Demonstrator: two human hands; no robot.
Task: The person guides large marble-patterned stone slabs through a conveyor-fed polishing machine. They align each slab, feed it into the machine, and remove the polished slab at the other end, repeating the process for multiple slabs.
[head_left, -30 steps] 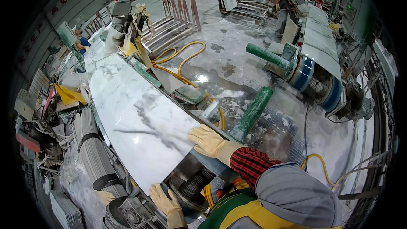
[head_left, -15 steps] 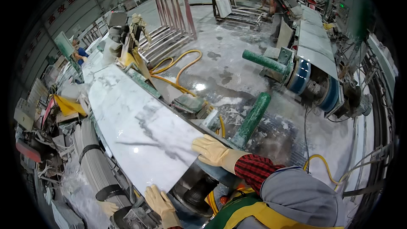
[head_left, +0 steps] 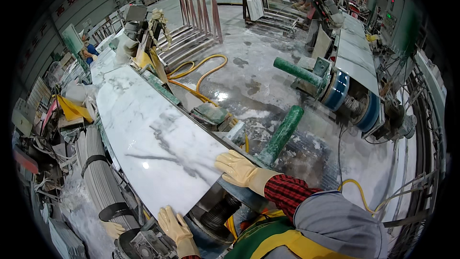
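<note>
A long white marble slab point(head_left: 163, 151) with grey veins lies on a roller conveyor, its wet face up. My right hand point(head_left: 235, 169), in a cream rubber glove, lies flat with fingers outstretched over the slab's right edge near its close end. At the near left corner of the slab is my left hand point(head_left: 174, 228), in the same kind of glove, fingers extended and touching the edge. Neither hand is closed around anything. Just past the slab's near end, a dark ribbed roller shaft point(head_left: 218, 216) shows below me.
A green post point(head_left: 282, 134) stands right of the slab. Another conveyor with blue-rimmed wheels point(head_left: 338, 88) is farther right. A yellow hose point(head_left: 211, 68) crosses the wet floor. Left are a ribbed grey bellows point(head_left: 101, 175) and a cream glove point(head_left: 113, 229). A co-worker point(head_left: 306, 2) is far right.
The view has shifted slightly, and the slab appears a little farther left. Both hands keep nearly the same places on its edges. The far co-worker's posture looks different.
</note>
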